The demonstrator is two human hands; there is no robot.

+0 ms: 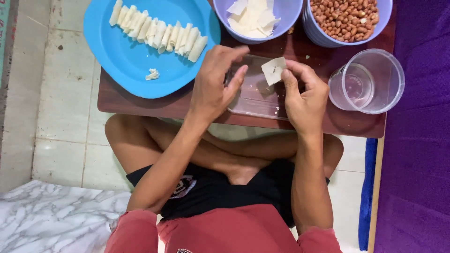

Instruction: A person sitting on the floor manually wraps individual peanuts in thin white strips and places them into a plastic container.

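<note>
Head view: right hand (305, 96) pinches small pale wrapper square (273, 70) at fingertips; sheet thin, off-white, one corner folded. Left hand (216, 84) just beside it, fingers half curled, holding nothing visible. Clear rectangular tray (255, 100) under both hands on brown table (140, 105). Right of right hand: clear cup (370, 79). Beyond hands: bowl of wrappers (255, 18), bowl of peanuts (344, 18). Beyond left hand: blue plate (136, 61) with row of rolled wrappers (159, 32).

Small white square wrapper (273, 70), held flat
</note>
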